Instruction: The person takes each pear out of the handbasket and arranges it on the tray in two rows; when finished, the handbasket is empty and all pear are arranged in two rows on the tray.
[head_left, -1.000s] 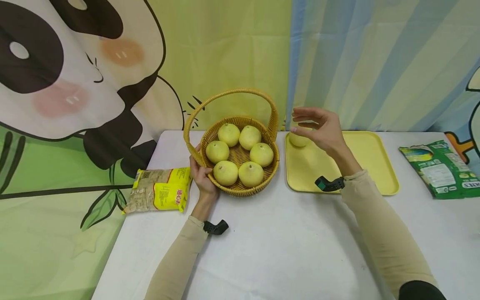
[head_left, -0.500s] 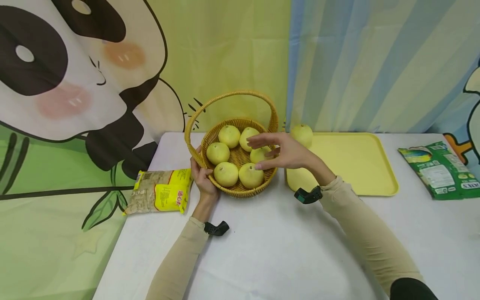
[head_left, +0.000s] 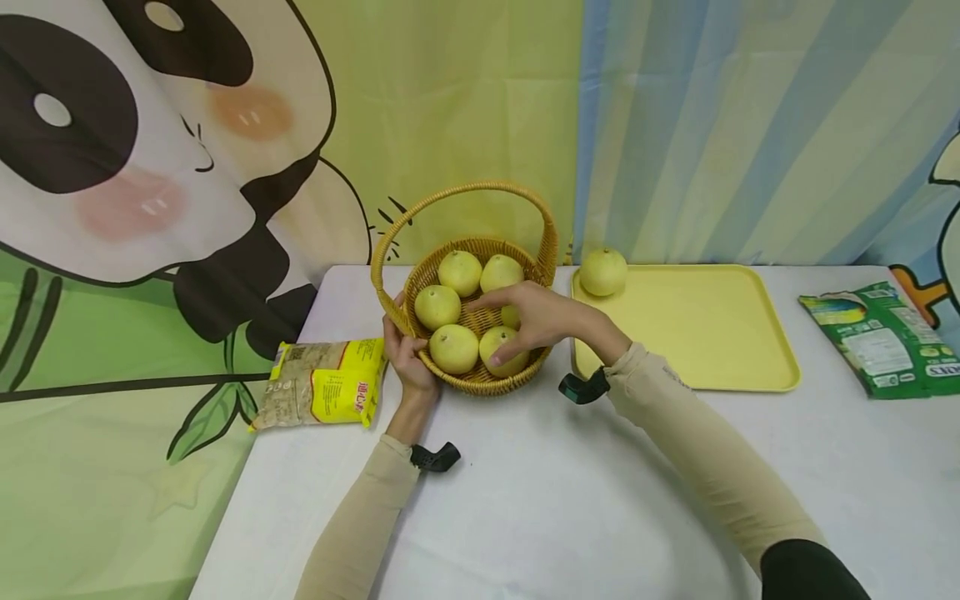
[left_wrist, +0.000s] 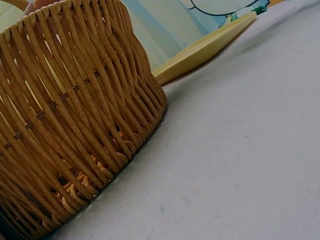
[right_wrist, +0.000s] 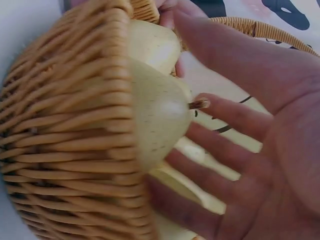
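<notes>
A wicker basket point(head_left: 480, 387) with a tall arched handle holds several pale yellow-green pears point(head_left: 453, 348). On its left side, my left hand point(head_left: 412, 367) grips the basket, with the thumb at the rim; the left wrist view mostly shows the woven wall point(left_wrist: 85, 110). My right hand point(head_left: 543, 318) hovers over the basket's right half, fingers spread and partly covering the pears there. In the right wrist view, a stemmed pear point(right_wrist: 160, 112) sits just inside the rim, near the open palm and fingers. Another pear point(head_left: 603, 272) rests at the back left corner of the yellow tray point(head_left: 697, 333).
A yellow and clear food packet point(head_left: 322, 383) lies left of the basket, close to my left hand. At the far right lies a green packet point(head_left: 885, 342). Printed curtains point(head_left: 465, 100) hang behind the white table point(head_left: 562, 500).
My right hand has moved left from beside the pear on the tray to over the basket, uncovering that pear. My left hand stays on the basket.
</notes>
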